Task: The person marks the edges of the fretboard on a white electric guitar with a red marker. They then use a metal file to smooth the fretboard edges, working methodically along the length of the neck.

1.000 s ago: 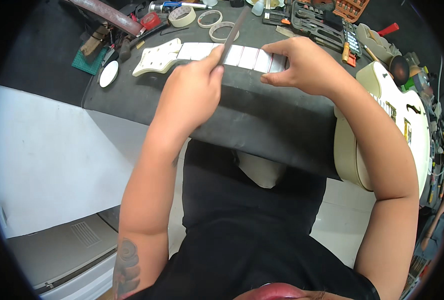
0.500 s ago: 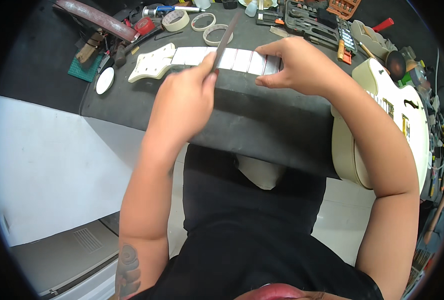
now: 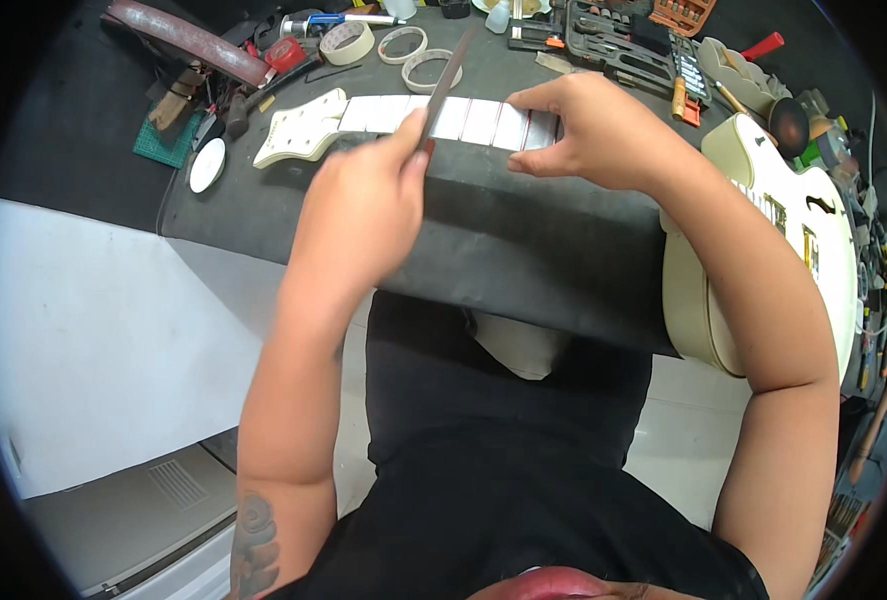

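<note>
A guitar neck (image 3: pixel 481 122) lies across the dark bench, its fretboard covered in pale shiny strips between the frets. The cream headstock (image 3: pixel 299 133) points left. My left hand (image 3: pixel 359 205) is closed round a long, narrow dark file (image 3: pixel 449 78), which slants up and away across the frets; a bit of red shows by the thumb, and the grip itself is hidden. My right hand (image 3: pixel 604 130) grips the neck's right end, thumb on the near edge and fingers on the far edge. Close to my right forearm rests a cream guitar body (image 3: pixel 699 290).
Tape rolls (image 3: pixel 404 45) sit behind the neck, with a white oval dish (image 3: pixel 208 165) left of the headstock. An open tool case (image 3: pixel 619 45) and a wooden-handled tool (image 3: pixel 680 98) are at the back right. A green mat (image 3: pixel 164 140) lies far left. Another person's arm (image 3: pixel 872 430) shows at the right rim.
My left hand and the file have shifted very slightly left along the neck. The right hand keeps its hold in nearly the same place.
</note>
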Action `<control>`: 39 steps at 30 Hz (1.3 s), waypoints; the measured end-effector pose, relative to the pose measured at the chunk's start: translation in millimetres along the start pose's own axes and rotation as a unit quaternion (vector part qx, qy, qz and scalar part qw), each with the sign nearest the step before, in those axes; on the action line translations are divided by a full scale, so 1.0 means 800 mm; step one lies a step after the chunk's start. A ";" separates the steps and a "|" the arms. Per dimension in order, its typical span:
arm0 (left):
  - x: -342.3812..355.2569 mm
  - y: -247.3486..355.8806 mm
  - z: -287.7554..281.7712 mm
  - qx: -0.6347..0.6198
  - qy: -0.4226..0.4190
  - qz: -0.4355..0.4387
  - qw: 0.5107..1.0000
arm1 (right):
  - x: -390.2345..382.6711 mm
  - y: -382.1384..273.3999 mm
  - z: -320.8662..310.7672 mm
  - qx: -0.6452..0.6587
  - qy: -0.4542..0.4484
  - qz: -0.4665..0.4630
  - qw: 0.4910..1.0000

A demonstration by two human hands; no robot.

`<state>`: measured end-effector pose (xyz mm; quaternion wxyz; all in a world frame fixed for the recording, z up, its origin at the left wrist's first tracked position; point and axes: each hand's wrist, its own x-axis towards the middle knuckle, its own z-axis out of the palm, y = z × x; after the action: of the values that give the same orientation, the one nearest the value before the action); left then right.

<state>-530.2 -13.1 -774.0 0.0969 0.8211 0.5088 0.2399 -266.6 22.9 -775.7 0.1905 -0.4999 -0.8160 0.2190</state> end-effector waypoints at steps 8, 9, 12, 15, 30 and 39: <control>-0.168 0.003 -0.034 -0.041 -0.044 -0.083 0.995 | -0.001 0.009 0.003 0.008 0.003 0.006 1.000; -0.163 0.003 -0.039 -0.038 -0.050 -0.085 0.994 | 0.001 0.009 0.003 0.002 0.001 -0.003 1.000; -0.098 0.010 -0.031 -0.017 -0.055 -0.076 0.995 | -0.001 0.007 0.000 -0.002 0.001 0.009 1.000; -0.003 0.002 -0.004 -0.027 -0.015 -0.041 0.999 | 0.002 0.002 -0.001 0.004 -0.006 0.012 1.000; -0.010 0.002 0.000 -0.023 0.016 -0.008 1.000 | 0.000 -0.005 -0.006 0.009 -0.017 0.032 0.999; -0.173 0.006 -0.040 -0.035 -0.045 -0.080 0.995 | 0.002 0.009 0.003 0.008 -0.003 0.007 1.000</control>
<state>-593.0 -139.7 -785.4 0.1669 0.7841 0.5591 0.2116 -263.4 27.2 -781.2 0.1911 -0.5031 -0.8114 0.2282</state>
